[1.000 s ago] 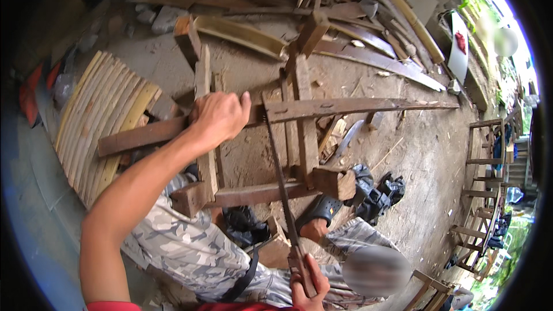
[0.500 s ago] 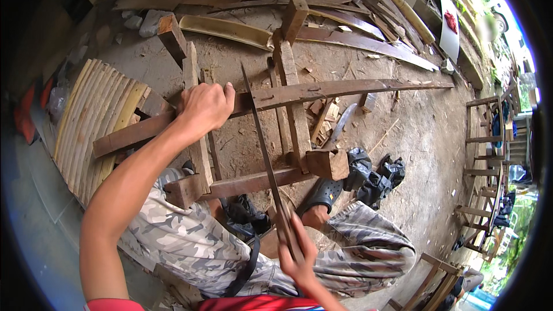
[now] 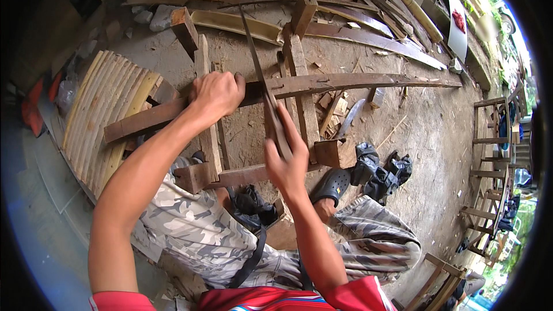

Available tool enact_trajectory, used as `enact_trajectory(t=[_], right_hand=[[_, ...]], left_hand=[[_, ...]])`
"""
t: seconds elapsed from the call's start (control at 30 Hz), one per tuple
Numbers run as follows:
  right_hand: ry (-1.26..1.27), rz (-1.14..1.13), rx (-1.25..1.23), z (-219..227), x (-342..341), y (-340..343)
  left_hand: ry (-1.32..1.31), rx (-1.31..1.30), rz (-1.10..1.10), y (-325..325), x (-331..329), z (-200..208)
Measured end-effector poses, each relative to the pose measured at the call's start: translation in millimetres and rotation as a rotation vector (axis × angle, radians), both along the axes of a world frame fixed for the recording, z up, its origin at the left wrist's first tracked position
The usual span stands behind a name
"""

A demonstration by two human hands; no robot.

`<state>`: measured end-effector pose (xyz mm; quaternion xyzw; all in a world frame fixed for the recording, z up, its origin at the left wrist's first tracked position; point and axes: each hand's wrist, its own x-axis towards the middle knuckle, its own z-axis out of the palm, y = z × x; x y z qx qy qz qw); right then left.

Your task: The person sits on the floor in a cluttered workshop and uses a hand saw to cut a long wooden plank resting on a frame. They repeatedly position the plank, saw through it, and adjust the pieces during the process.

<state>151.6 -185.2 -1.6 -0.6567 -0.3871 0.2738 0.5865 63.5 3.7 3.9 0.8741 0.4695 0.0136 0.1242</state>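
Note:
A long, dark, slightly curved wooden plank [image 3: 345, 82] lies across a low wooden frame [image 3: 298, 63] made of square posts and rails. My left hand [image 3: 218, 95] is closed over the plank left of the middle, pressing it against the frame. In my right hand [image 3: 288, 164] is the wooden handle of a handsaw [image 3: 253, 49]. Its narrow dark blade crosses the plank just right of my left hand and points away from me. Whether the teeth sit in a cut cannot be made out. My fingers hide part of the plank and the handle.
Slatted pale wood [image 3: 103, 109] stands under the plank's left end. Boards and a split bamboo piece [image 3: 236, 25] lie at the back. Wood offcuts [image 3: 337, 112], a blade-like piece [image 3: 350, 116] and black plastic bags [image 3: 380, 170] are on the floor right of the frame, near my clog [image 3: 332, 186].
My right hand has pushed the saw forward, away from me, so its handle is now close to the plank. My left hand keeps its hold; the whole view has shifted slightly.

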Motion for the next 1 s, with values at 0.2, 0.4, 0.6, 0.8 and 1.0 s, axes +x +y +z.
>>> enact_trajectory(t=[0.2,0.4,0.6,0.8,1.0], right_hand=[[-0.053,0.012,-0.241,15,-45,-231],[-0.155,0.001,-0.016,-6,-5,-80],[-0.033,-0.005,0.003,4,7,19],[-0.044,0.074,-0.238,23,-34,-197],[-0.042,0.039,-0.172,27,-22,-142]], left_hand=[[-0.045,0.021,-0.024,-2,-4,-9],[-0.080,0.063,-0.036,-6,3,-11],[-0.061,0.096,-0.042,-5,1,-10],[-0.049,0.054,-0.056,-1,-3,-12],[-0.109,0.103,-0.094,-10,3,-12]])
